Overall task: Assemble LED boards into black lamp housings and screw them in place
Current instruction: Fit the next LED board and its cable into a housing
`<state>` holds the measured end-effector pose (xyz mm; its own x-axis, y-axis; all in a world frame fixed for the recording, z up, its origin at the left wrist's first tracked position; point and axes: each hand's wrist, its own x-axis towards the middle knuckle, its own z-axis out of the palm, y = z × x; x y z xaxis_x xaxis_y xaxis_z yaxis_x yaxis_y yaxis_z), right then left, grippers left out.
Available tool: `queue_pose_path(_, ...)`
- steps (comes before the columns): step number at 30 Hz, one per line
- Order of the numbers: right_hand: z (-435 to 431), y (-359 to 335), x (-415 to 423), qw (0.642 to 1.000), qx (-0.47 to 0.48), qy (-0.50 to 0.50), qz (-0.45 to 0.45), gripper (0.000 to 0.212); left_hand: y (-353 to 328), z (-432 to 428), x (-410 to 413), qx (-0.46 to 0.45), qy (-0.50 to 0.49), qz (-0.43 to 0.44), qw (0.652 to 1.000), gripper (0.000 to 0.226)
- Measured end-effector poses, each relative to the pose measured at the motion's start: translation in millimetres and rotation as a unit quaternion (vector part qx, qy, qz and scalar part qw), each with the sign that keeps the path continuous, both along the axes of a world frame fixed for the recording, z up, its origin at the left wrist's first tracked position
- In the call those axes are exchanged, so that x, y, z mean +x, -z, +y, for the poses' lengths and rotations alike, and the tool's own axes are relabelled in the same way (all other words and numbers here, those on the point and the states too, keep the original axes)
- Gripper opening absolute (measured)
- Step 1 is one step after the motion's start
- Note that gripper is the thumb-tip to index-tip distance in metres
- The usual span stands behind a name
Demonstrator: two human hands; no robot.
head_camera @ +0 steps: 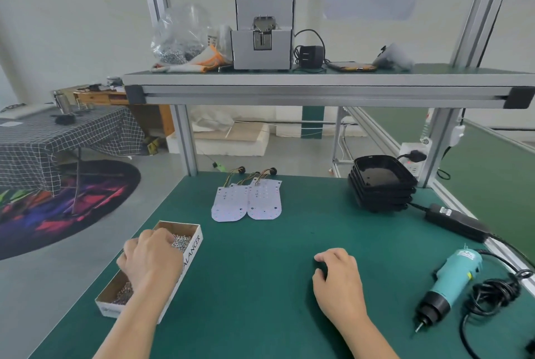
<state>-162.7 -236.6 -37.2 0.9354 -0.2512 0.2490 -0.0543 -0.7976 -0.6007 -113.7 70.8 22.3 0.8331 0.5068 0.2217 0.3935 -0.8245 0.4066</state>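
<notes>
Left hand [150,257] digs into the screw box [193,238], grip hidden. Right hand [337,277] rests curled, empty (likely gathering screws). LED boards [246,199] and 4-odd stacked housings [382,185] wait beyond; next, seat a board.

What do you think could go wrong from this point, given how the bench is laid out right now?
The left hand is digging in the screw box, which sits at the mat's left edge; a nudge might tip it off. The electric screwdriver lies with its cable coiled near the right edge, where it could snag. The LED boards overlap, so their wires may tangle when one is lifted.
</notes>
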Motion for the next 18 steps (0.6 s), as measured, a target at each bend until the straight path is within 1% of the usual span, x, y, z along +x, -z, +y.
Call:
queue_pose_path(1,0.2,0.2,0.2,1.0,0.001,-0.001,-0.002,0.028,-1.3,-7.2,1.9,-0.014,0.025,-0.032,0.999,0.037)
queue_pose_path(3,0.5,0.3,-0.1,1.0,0.003,-0.001,-0.007,0.028,-5.3,-25.7,10.6,-0.072,0.097,-0.105,0.987,0.027)
queue_pose_path(4,0.4,0.4,-0.2,1.0,0.005,-0.001,-0.009,0.028,-7.0,-36.4,18.6,-0.097,0.126,-0.119,0.98,0.023)
queue_pose_path(5,0.1,0.8,-0.3,1.0,0.007,0.0,-0.011,0.028,-8.4,-47.0,28.9,-0.11,0.146,-0.114,0.977,0.02)
queue_pose_path(6,-0.2,1.4,-0.4,1.0,0.008,0.0,-0.013,0.028,-8.6,-57.2,41.4,-0.114,0.159,-0.092,0.976,0.02)
queue_pose_path(8,-0.5,2.2,-0.7,1.0,0.01,-0.004,-0.013,0.028,-7.9,-74.5,70.1,-0.117,0.168,-0.015,0.979,0.029)
queue_pose_path(11,-2.0,3.9,0.5,1.0,0.01,-0.011,-0.005,0.027,-3.6,-87.9,111.4,-0.093,0.126,0.102,0.982,0.048)
queue_pose_path(15,-7.0,-0.6,6.9,0.999,0.039,-0.013,0.03,0.033,8.3,-84.2,148.5,-0.112,0.029,0.162,0.98,0.071)
queue_pose_path(18,-20.3,-17.5,22.9,0.996,0.087,0.014,0.027,0.039,17.4,-81.9,162.8,-0.093,-0.004,0.192,0.977,0.08)
